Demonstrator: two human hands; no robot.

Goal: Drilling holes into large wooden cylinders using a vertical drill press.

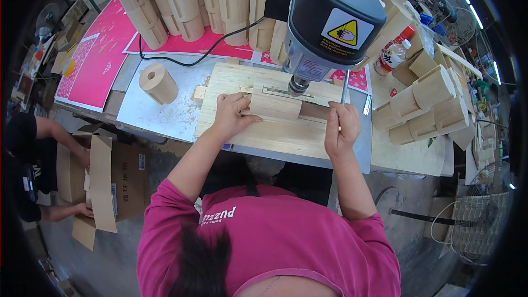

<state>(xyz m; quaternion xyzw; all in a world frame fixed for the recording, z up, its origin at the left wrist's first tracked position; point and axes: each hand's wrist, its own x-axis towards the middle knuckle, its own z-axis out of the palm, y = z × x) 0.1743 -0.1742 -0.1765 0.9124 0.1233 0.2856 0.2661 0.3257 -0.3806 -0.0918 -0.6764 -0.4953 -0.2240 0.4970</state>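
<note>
A black bench drill press (335,8) stands over a pale wooden board (258,135). Beneath its chuck (298,83) a light wooden cylinder (278,107) lies on its side in the board's fixture. My left hand (234,115) grips the left end of this cylinder, thumb along its near side. Closed around the lower end of the drill press's metal lever (346,88) is my right hand (343,129). Whether the drill bit touches the wood is hidden.
Left of the board stands a wooden cylinder with a centre hole (159,83). Stacked grooved cylinders (181,5) line the back, and more (426,104) lie at right. A black cable (203,55) crosses pink sheets. At left, another person's hands (82,209) reach into a cardboard box (129,181).
</note>
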